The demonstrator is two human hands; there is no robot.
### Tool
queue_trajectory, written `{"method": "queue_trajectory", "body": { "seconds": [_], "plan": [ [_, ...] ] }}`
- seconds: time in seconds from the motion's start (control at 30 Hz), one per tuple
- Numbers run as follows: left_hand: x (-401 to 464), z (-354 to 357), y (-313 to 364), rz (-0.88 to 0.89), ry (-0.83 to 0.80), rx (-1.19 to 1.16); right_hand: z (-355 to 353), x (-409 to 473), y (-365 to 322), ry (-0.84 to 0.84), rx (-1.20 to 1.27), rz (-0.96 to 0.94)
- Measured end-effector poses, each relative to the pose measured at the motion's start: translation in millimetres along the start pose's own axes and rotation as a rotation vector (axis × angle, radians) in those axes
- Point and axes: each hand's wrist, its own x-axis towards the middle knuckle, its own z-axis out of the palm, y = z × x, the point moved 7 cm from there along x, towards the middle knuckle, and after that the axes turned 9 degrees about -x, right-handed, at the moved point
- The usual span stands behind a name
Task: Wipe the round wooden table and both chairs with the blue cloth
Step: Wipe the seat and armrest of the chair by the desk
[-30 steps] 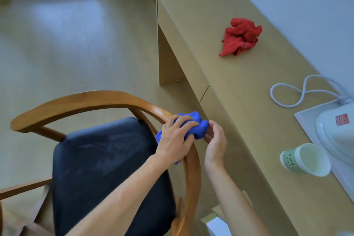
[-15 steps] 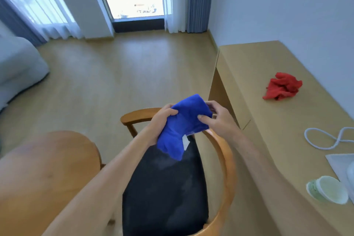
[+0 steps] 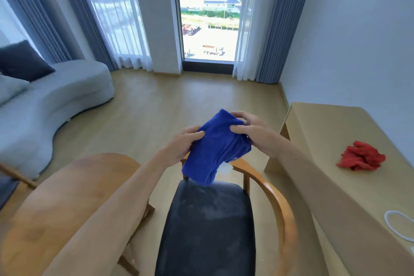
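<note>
Head view: your bunched blue terry cloth (image 3: pixel 215 148) hangs in mid-air above the chair, lifted clear of every surface and touching none. Your left hand (image 3: pixel 183 143) grips its left edge, thumb on top and fingers curled under. Your right hand (image 3: pixel 248 130) pinches the upper right edge, fingers bent over the fold. Held at two edges like this, the cloth looks to be getting refolded or turned to a fresh face, a judgement only.

Below it stands the curved wooden armchair with black padded seat (image 3: pixel 208 226); pale smears show on the seat, so it may need a pass. The cloth's lower tail hangs just above the seat's far edge.

To your left is the round wooden table (image 3: pixel 67 197), near the chair. A second chair's wooden rail (image 3: pixel 15 175) shows at the far left edge, mostly cut off.

To your right, the long pale wooden desk (image 3: pixel 324 141) holds a crumpled red cloth (image 3: pixel 361 158), well apart from your hands, and a white cable loop (image 3: pixel 398 224).
</note>
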Motion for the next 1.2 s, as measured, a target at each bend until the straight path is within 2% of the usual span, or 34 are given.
{"method": "queue_trajectory", "body": {
  "seconds": [0.13,0.23,0.33,0.47,0.63,0.73,0.9,0.97,1.07,1.13,1.2],
  "plan": [
    [-7.8,-8.6,11.1,0.028,0.099,-0.041,5.7,2.9,-11.2,-0.081,0.156,0.047],
    [-12.4,-16.2,11.3,0.036,0.139,-0.055,8.7,0.1,-18.5,-0.150,0.062,0.080],
    [-13.9,-23.7,7.0,0.034,0.173,0.021,7.7,0.2,-25.1,-0.069,-0.031,0.087],
    [-14.6,-25.1,6.8,0.068,0.181,0.093,8.6,2.1,-36.1,0.038,-0.022,0.059],
    [-23.5,-21.8,-16.8,-0.048,-0.053,-0.055,-3.5,5.9,-45.1,0.148,0.069,0.040],
    [-23.1,-25.0,-21.1,0.027,-0.084,0.009,-17.5,9.1,-37.4,0.238,0.180,0.083],
    [-17.6,-23.6,-1.1,0.250,0.011,0.172,-34.8,11.8,-9.0,0.339,0.295,0.159],
    [-15.7,-25.4,14.3,0.324,0.102,0.194,-38.8,9.1,0.7,0.335,0.152,0.198],
    [-7.0,-27.7,36.3,0.310,0.224,0.209,-47.3,3.3,6.0,0.352,-0.308,0.227],
    [2.9,-22.8,51.6,0.298,0.251,0.412,-51.2,-0.2,-11.3,0.446,-0.619,0.099],
    [10.9,-9.1,63.1,0.311,0.186,0.687,-34.8,-0.5,-34.5,0.371,-0.680,-0.071]
  ]
}}
